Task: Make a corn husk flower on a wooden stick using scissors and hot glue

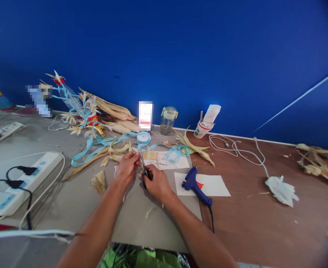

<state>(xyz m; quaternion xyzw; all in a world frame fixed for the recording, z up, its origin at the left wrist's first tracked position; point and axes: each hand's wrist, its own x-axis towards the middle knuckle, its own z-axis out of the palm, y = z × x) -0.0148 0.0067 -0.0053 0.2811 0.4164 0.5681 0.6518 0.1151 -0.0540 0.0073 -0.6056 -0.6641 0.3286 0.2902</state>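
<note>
Above the middle of the table, my right hand [157, 183] is closed around the black handles of a pair of scissors [145, 178]. Their blades point up and away, beside my left fingertips. My left hand [129, 166] is pinched closed; a small pale bit shows at its fingertips, too small to name. Behind both hands lie dried corn husks [118, 150], a roll of light blue ribbon [143, 138] and a white sheet with dark thin pieces on it [177, 162]. A folded piece of husk [99, 181] rests to the left of my left forearm.
A blue glue gun [197, 186] lies on white paper [219, 186] at right. At left is a power strip [38, 182] with black plugs. Along the wall stand a lidded jar [168, 121], a paper cup [203, 129] and a ribbon-wrapped bottle [71, 98]. A white cable [244, 154] trails right.
</note>
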